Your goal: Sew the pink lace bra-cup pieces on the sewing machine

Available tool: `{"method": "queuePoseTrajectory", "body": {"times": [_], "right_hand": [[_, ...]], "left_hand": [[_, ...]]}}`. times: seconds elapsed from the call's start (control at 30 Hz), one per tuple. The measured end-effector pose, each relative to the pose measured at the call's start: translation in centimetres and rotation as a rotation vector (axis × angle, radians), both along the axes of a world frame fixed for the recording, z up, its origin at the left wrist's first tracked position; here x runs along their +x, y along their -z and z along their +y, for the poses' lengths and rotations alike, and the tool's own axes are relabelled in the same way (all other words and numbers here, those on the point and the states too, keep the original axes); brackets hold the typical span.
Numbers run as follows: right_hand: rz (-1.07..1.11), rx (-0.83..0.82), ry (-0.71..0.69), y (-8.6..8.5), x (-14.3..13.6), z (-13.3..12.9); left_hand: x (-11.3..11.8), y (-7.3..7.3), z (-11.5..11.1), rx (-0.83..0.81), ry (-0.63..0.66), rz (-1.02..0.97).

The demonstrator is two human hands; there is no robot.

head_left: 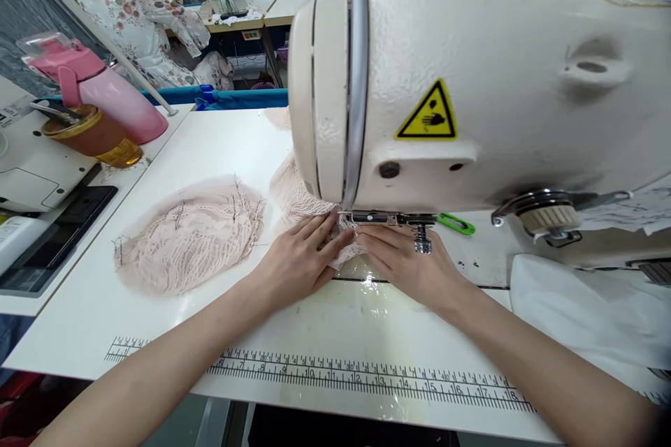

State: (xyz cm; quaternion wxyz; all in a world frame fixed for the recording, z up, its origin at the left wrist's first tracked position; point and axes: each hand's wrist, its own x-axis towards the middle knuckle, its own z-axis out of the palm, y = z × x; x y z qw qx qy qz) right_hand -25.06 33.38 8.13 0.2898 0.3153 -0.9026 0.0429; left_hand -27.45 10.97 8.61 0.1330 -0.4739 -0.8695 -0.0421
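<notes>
My left hand (301,253) lies on pale pink lace fabric (296,188) at the left of the sewing machine (461,84), its fingers stretched forward and the thumb pointing right. My right hand (414,262) rests palm down on the other side of the needle area, with its fingers reaching left onto the same fabric. The machine's metal fittings hide part of these fingers. Between the two hands, a small piece of the lace shows at the needle area. A second lace piece (191,237), with dark thread ends along its edge, lies flat to the left.
A printed ruler (314,374) runs along the front of the white table (220,325). At left stand a pink bottle (118,94), a brown cup (87,133) and a dark phone (70,227). White cloth (587,307) lies at right. Another person (141,21) sits beyond.
</notes>
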Motion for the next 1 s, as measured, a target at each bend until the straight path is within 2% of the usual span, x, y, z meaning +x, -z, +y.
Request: {"method": "queuePoseTrajectory", "body": {"times": [0.13,0.27,0.37,0.67,1.0], "right_hand": [[0.062,0.029,0.003,0.1,-0.1,0.0],[0.100,0.030,0.001,0.1,0.2,-0.2],[0.066,0.022,-0.026,0.1,0.4,-0.4],[-0.046,-0.005,-0.161,0.7,0.1,-1.3],[0.065,-0.003,-0.158,0.6,0.3,-1.9]], "left_hand": [[-0.2,0.1,-0.1,0.020,0.011,0.006],[-0.6,-0.1,-0.6,0.037,0.142,0.027],[-1.0,-0.5,-1.1,0.020,0.186,-0.002],[-1.8,-1.1,-2.0,0.053,0.197,-0.063],[-1.6,-0.5,-1.9,0.076,0.129,-0.055]]}}
